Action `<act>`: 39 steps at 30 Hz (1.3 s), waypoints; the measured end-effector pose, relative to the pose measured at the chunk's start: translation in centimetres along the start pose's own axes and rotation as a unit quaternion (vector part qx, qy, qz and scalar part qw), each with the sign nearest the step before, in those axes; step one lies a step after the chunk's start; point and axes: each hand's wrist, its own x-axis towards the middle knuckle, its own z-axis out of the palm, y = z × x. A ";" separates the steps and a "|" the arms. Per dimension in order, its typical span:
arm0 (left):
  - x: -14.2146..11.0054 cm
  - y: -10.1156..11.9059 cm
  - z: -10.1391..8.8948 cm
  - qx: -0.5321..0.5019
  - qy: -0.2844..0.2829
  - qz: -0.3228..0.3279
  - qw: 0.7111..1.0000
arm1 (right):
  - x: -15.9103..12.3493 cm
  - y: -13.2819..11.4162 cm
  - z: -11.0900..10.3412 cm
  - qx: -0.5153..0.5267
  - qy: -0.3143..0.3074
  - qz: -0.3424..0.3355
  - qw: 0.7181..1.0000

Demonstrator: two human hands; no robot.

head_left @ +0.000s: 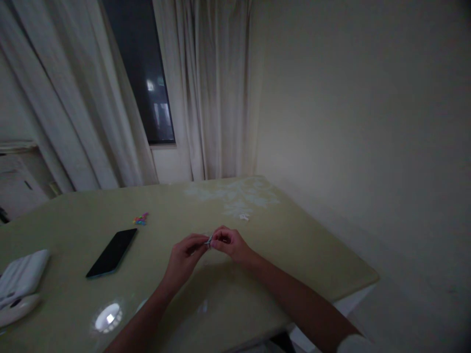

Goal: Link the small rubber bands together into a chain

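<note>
Above the middle of the table, my left hand [186, 254] and my right hand [235, 245] meet at the fingertips. Both are closed in a pinch on a small, light greyish piece [208, 241]. Fingers cover most of it, and its kind is too small to make out. Just beyond my right hand lie a few tiny white pieces [244, 216] on the tabletop. A little pile of bright, multicoloured small pieces [140, 219] sits farther off, to the left of my hands.
A dark-screened phone or tablet [112, 253] lies left of my hands on the glossy yellowish table [294, 250]. At the far left are a white ridged object [24, 274] and a rounded white one [18, 310]. Curtains [217, 98] and a wall [349, 122] border the table.
</note>
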 end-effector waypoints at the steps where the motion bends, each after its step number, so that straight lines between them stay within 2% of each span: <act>1: 0.0 0.1 0.0 -0.007 -0.001 -0.009 1.000 | 0.0 0.0 0.0 0.000 0.008 0.001 1.000; 5: 0.0 0.5 0.1 -0.032 -0.008 -0.035 0.999 | -0.2 -0.1 0.1 -0.022 0.032 0.015 0.999; 12: 0.0 0.6 0.2 -0.074 -0.023 -0.074 0.994 | -0.6 -0.7 0.7 -0.079 0.071 -0.066 0.992; 18: 0.0 1.1 0.2 -0.063 -0.026 -0.080 0.994 | -0.7 -1.0 0.7 -0.119 0.113 -0.082 0.983; 26: -0.2 0.7 0.4 -0.043 -0.019 -0.069 0.997 | -0.8 -0.4 0.8 -0.154 0.113 -0.123 0.974; 34: -0.3 -0.3 0.3 -0.037 -0.011 -0.056 0.998 | -0.9 -0.6 0.8 -0.155 0.061 -0.106 0.980; 39: -0.3 -0.1 0.2 -0.033 -0.028 -0.046 0.998 | -0.7 -0.6 0.6 -0.136 0.087 -0.081 0.984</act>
